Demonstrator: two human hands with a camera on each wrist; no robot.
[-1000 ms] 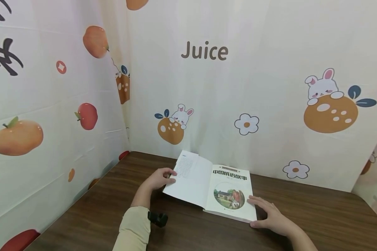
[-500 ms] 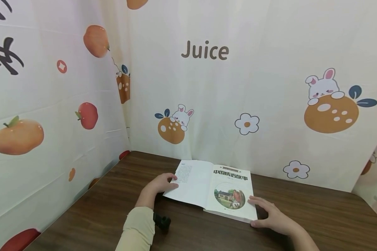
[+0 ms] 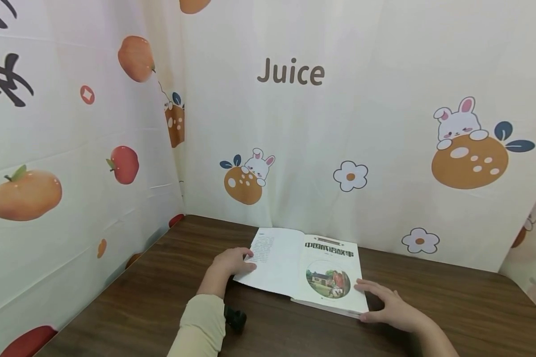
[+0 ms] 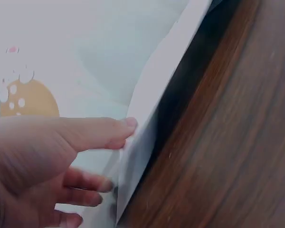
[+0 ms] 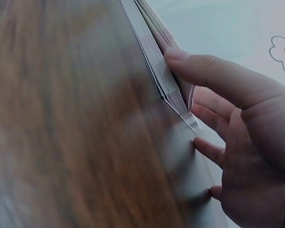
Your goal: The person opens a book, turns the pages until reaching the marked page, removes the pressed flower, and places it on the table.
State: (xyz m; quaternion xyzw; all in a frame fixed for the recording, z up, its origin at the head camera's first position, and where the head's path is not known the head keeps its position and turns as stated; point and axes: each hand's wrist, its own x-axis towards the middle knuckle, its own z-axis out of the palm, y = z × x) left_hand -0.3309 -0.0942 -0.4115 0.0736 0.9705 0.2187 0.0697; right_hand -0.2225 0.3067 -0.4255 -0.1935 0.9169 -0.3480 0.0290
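Note:
An open book lies on the brown table, with a mostly white left side and a title page with a round picture on the right. At the left edge of the opened cover, my left hand pinches with the thumb and index finger, while the other fingers spread below. My right hand holds the book's near right corner. Its thumb presses the page edges, where the upper pages stand a little apart from the block. The right index finger touches the right margin of the title page.
The dark wood table reaches back to a pale curtain printed with fruit, rabbits and flowers. A second curtain runs along the left side. A black wrist device sits by the left sleeve.
The left side of the book, raised at its far edge a second ago, has come down flatter. My left hand has shifted slightly right and nearer; the right hand stays at its corner.

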